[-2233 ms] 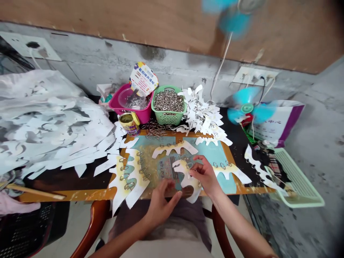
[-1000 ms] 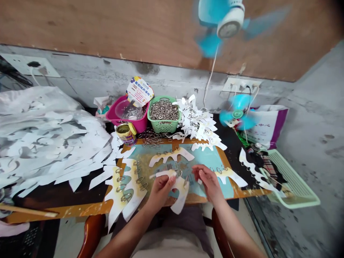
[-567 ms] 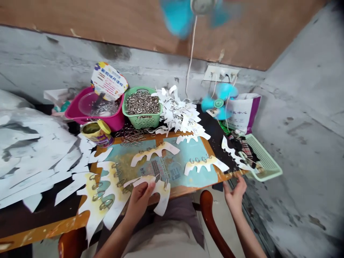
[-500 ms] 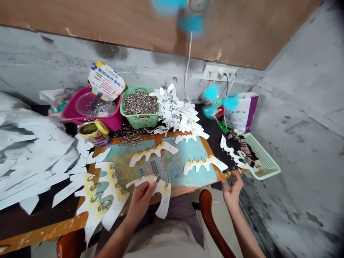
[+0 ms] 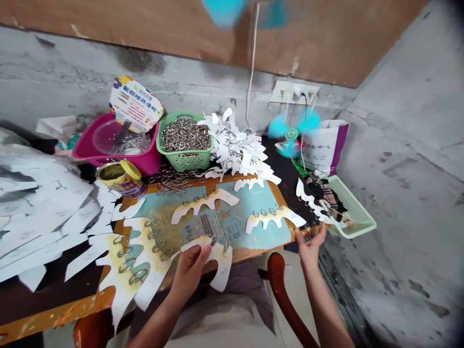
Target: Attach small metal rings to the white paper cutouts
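My left hand [image 5: 191,268] is closed on a white cut-out paper piece [image 5: 222,266] with a scalloped edge and metal rings, held over the front edge of the table. My right hand [image 5: 310,245] is at the table's front right edge, thumb and fingers apart; I cannot tell whether it touches the edge. Just beyond it lies another ringed paper piece [image 5: 311,205]. Similar pieces with yellowish glue-like stains lie on the blue sheet: one at the right [image 5: 273,218], one in the middle [image 5: 205,203]. Two more [image 5: 150,251] lie at the left, rings standing up.
A green basket [image 5: 186,159] full of metal rings stands beside a magenta basin [image 5: 148,164] and an open can [image 5: 121,181]. Loose rings [image 5: 174,182] lie before them. Paper heaps [image 5: 43,208] cover the left; a small fan [image 5: 292,134] spins near a pale green tray [image 5: 357,217].
My right hand has shifted slightly left and up, closer against the table's edge. My left hand keeps the paper piece, which has turned slightly. The view has shifted a little.
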`<state>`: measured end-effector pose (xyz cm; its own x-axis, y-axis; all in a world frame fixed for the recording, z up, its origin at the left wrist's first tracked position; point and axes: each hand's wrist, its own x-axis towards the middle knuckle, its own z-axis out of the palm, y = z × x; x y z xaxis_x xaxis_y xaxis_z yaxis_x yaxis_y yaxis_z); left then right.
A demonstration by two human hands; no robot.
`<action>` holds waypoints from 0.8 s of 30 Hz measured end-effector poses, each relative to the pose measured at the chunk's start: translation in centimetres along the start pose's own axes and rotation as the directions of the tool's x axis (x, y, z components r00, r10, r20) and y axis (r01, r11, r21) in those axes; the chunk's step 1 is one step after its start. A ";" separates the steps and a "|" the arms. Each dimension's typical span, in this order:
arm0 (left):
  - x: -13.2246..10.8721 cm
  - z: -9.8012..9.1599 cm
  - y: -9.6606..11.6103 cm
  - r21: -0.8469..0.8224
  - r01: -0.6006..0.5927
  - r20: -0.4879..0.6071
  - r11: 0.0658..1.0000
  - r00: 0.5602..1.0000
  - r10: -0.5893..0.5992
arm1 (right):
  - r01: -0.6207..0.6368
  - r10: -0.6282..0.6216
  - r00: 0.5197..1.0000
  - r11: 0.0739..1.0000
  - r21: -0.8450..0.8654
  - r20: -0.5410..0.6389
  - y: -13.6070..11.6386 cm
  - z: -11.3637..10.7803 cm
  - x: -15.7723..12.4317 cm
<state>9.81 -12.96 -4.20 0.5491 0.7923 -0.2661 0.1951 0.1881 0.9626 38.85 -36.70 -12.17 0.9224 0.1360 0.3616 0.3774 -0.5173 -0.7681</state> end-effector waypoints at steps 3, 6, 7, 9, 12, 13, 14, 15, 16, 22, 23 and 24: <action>-0.2 0.5 0.2 -0.081 0.066 0.030 0.994 0.997 -0.064 | 0.000 -0.002 0.998 0.999 -0.044 -0.058 -0.5 0.6 0.3; -0.4 0.5 -0.5 -0.134 0.107 0.047 0.985 0.994 -0.102 | -0.073 0.067 0.993 0.995 -0.066 -0.093 -1.0 1.1 0.3; -0.5 0.5 -0.7 -0.135 0.103 0.046 0.985 0.994 -0.097 | -0.108 0.101 0.990 0.992 -0.071 -0.099 -1.2 1.2 0.2; -0.6 0.4 -1.1 -0.126 0.081 0.044 0.989 0.996 -0.076 | -0.165 0.158 0.983 0.983 -0.080 -0.096 -1.4 1.3 0.0; -0.8 0.4 -1.2 -0.122 0.066 0.047 0.990 0.997 -0.060 | -0.194 0.191 0.980 0.978 -0.080 -0.046 -1.4 1.1 -0.1; -0.9 0.4 -1.1 -0.126 0.068 0.049 0.990 0.997 -0.062 | -0.195 0.194 0.981 0.978 -0.076 -0.017 -1.4 1.0 -0.1; -0.9 0.5 -1.0 -0.131 0.070 0.050 0.989 0.997 -0.064 | -0.193 0.194 0.981 0.979 -0.072 0.014 -1.4 0.8 -0.1; -1.0 0.5 -0.9 -0.136 0.072 0.049 0.988 0.997 -0.066 | -0.187 0.190 0.981 0.980 -0.066 0.049 -1.3 0.5 -0.1; -1.0 0.5 -0.8 -0.139 0.074 0.048 0.988 0.997 -0.068 | -0.177 0.182 0.980 0.982 -0.061 0.084 -1.2 0.3 -0.1; -0.8 0.2 -1.0 -0.098 0.034 0.029 0.995 0.999 -0.031 | -0.162 0.161 0.962 0.987 -0.017 0.219 -0.2 -1.0 -1.1; -0.7 0.2 -1.1 -0.081 0.020 0.022 0.997 1.000 -0.019 | -0.168 0.165 0.962 0.986 -0.007 0.218 -0.1 -1.0 -1.4; -0.7 0.2 -1.2 -0.067 0.011 0.020 0.998 1.000 -0.009 | -0.174 0.168 0.963 0.985 0.008 0.213 0.0 -1.0 -1.7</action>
<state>9.36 -13.82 -5.16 0.5632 0.7789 -0.2759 0.1463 0.2347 0.9610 37.23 -37.75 -12.21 0.9688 0.2237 0.1064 0.2120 -0.5266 -0.8232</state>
